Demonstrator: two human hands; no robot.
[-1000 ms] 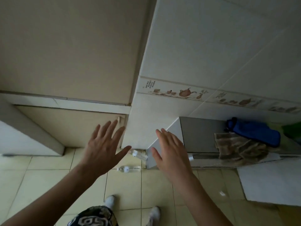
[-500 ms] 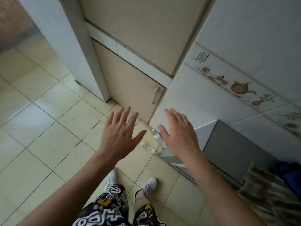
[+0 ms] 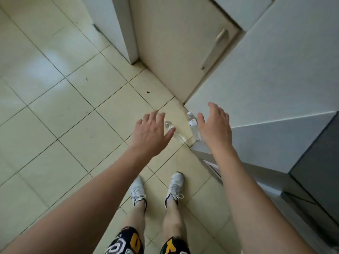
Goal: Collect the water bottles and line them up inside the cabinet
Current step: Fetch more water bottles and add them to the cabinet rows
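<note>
Two clear plastic water bottles lie on the tiled floor in front of my feet. One bottle (image 3: 177, 136) lies partly under my left hand (image 3: 151, 132). The other bottle (image 3: 193, 125) lies against the tiled wall corner, just left of my right hand (image 3: 214, 126). Both hands hover above them with fingers spread, holding nothing. A beige cabinet door (image 3: 180, 43) with a metal handle (image 3: 221, 35) stands closed behind the bottles.
A white tiled wall (image 3: 266, 70) juts out on the right, with a grey appliance (image 3: 317, 171) beside it. A white panel (image 3: 119, 24) stands left of the cabinet. My white shoes (image 3: 157, 186) stand on the pale floor tiles (image 3: 55, 107).
The view has tilted down from the wall to the floor. Both open hands have dropped lower and closer to the two bottles.
</note>
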